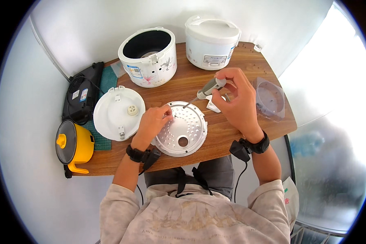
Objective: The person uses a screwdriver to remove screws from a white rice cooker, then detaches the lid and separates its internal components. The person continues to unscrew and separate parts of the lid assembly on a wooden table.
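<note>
A round metal inner lid point(194, 128) with raised dimples and one large hole lies near the table's front edge. My left hand point(151, 124) is over its left side, fingers curled and pinched together; whatever they hold, if anything, is hidden. In my right hand point(240, 99) is a screwdriver point(210, 89) with a grey and white handle, gripped at its top end. It slants down to the left, its tip at the lid's upper rim. Beneath the right hand lies a small white plastic piece point(212, 105), partly covered.
Left of the lid lies a white rice cooker lid point(110, 116). An open rice cooker body point(170, 61) and a closed rice cooker point(207, 46) stand behind. A yellow pot point(83, 142), black case point(83, 97), green mat point(103, 142) and clear plastic container point(270, 99) line the sides.
</note>
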A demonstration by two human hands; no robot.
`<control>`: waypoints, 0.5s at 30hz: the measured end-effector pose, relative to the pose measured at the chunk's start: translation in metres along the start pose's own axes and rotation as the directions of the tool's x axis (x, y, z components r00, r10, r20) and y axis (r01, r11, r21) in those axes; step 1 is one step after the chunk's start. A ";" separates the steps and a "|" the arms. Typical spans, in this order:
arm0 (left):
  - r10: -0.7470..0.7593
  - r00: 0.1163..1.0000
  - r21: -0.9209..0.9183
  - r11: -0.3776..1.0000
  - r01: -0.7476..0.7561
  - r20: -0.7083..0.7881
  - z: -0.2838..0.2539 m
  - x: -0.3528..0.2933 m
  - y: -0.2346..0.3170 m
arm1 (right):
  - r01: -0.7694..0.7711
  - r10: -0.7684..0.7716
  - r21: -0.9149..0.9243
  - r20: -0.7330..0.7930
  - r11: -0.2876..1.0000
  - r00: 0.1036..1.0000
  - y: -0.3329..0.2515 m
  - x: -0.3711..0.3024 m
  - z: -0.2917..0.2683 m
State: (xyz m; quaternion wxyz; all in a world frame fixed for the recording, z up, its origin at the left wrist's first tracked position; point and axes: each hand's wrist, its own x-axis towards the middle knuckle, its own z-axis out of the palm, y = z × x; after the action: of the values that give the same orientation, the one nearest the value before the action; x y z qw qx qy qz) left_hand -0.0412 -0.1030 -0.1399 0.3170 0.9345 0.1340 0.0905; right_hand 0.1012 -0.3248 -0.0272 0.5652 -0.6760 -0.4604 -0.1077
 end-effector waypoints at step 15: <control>-0.034 0.991 0.150 0.987 0.054 -0.130 0.002 -0.023 -0.006 | -0.046 0.046 -0.024 0.023 0.999 0.999 0.004 -0.010 -0.005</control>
State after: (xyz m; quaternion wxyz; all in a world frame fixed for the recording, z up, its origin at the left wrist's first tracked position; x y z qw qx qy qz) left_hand -0.0637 -0.1066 -0.1472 0.2369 0.9453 0.1811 0.1324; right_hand 0.1011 -0.3335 -0.0349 0.5542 -0.6941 -0.4501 -0.0921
